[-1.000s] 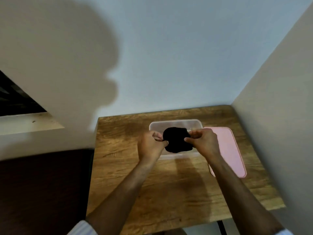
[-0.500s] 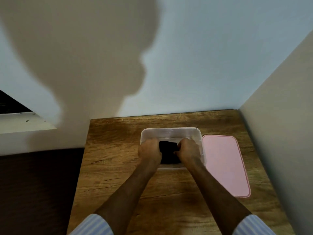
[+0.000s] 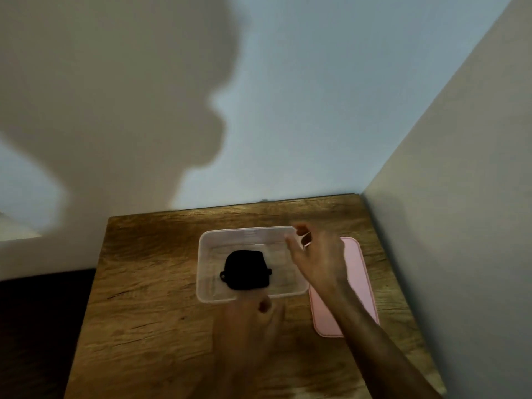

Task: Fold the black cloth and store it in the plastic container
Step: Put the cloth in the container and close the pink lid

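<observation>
Two hands are in view, and neither holds anything. Our right hand hovers over the right end of the clear rectangular plastic container, fingers loosely spread and open, with the fingertips near the container's far right corner. Our left hand is motion-blurred just at the container's near rim, at about 6 o'clock from it; it seems relaxed and empty, though the blur keeps us from telling how far open it is.

The folded black cloth lies as a compact bundle on the container's floor, slightly left of centre, touched by neither hand. From the right hand it lies at about 9 o'clock; from the left hand, at about 12 o'clock.

We judge the storing done, so what matters next is the flat pink rectangular lid. It rests on the wooden table just beside the container, at 3 o'clock from it, its long axis running from 12 to 6 o'clock. Our right hand is plainly the nearer one, its wrist already crossing above the lid, so it suits the pickup if closing is wanted.
</observation>
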